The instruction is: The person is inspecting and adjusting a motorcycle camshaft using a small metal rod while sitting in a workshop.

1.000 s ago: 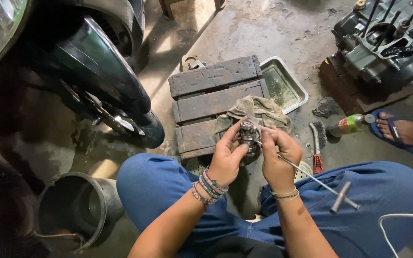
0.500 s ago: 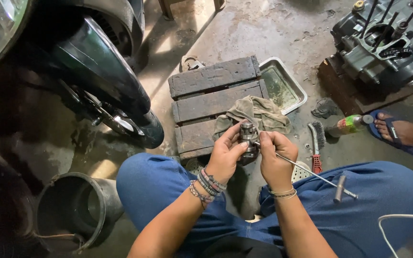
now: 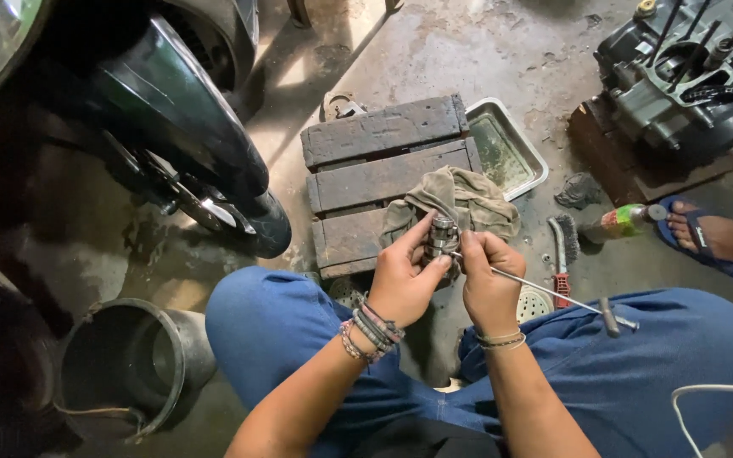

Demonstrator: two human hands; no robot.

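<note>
- From where I watch, little has shifted over the last second: both hands sit in the same spot above the knees, over the near edge of the wooden pallet (image 3: pixel 383 174).
- Left hand (image 3: pixel 406 276): fingers closed round a small metal engine part (image 3: pixel 442 237), thumb and forefinger pinching its sides. Same grip as before.
- Right hand (image 3: pixel 487 284): fingers wrapped on the head end of a long T-handle wrench (image 3: pixel 553 293), its tip at the part. The shaft runs off toward 4 o'clock; its crossbar has drifted slightly lower across the right thigh, so I judge a small turn or re-seat of the tool.
- The part is held in the air, just in front of the rag (image 3: pixel 468 199) on the pallet.
- Steel tray (image 3: pixel 536 161) at 1 o'clock of the hands, wire brush (image 3: pixel 560 254) at 3 o'clock, black bucket (image 3: pixel 129 365) at 8 o'clock.
- My reading: the work on the part is mid-way, with nothing released.
</note>
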